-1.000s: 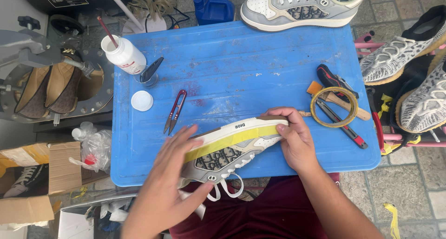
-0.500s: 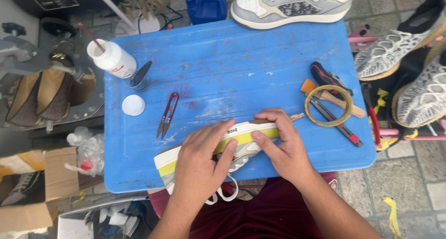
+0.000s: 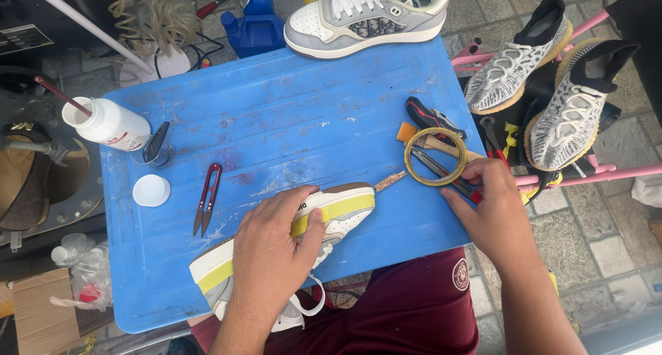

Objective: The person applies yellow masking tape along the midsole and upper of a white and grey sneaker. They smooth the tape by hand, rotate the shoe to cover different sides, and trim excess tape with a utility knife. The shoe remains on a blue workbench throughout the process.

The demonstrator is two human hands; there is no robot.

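At the far left of your blue table (image 3: 289, 113) stands a white glue bottle (image 3: 110, 124) with a stick poking from its open neck, and its white cap (image 3: 151, 190) lies loose just below, so the glue is ready to hand. Beside them a small glass (image 3: 157, 151) holds a dark tool, and red thread snips (image 3: 207, 206) lie flat a little to the right.

Your left hand (image 3: 272, 248) presses palm-down on the white sneaker (image 3: 331, 210) that lies on its side at the near edge, fingers spread over the upper and thumb against the yellow tape along its sole. That is a flat hold, not a closed fist; it looks meant to pin the shoe and keep the taped sole tight.

Farther back, 1 grey and white sneaker (image 3: 369, 17) sits upright on the table's far edge, out of the way.

Your right hand (image 3: 486, 210) is off the shoe, fingers loosely curled at the tool cluster on the right: a roll of clear tape (image 3: 436, 156), a black and red cutter (image 3: 431, 115) and red-handled pliers (image 3: 469, 189). I cannot tell whether the fingertips already grip the pliers or only touch them. Right of the table, 2 knit sneakers (image 3: 545, 72) rest on a pink rack (image 3: 586, 175).
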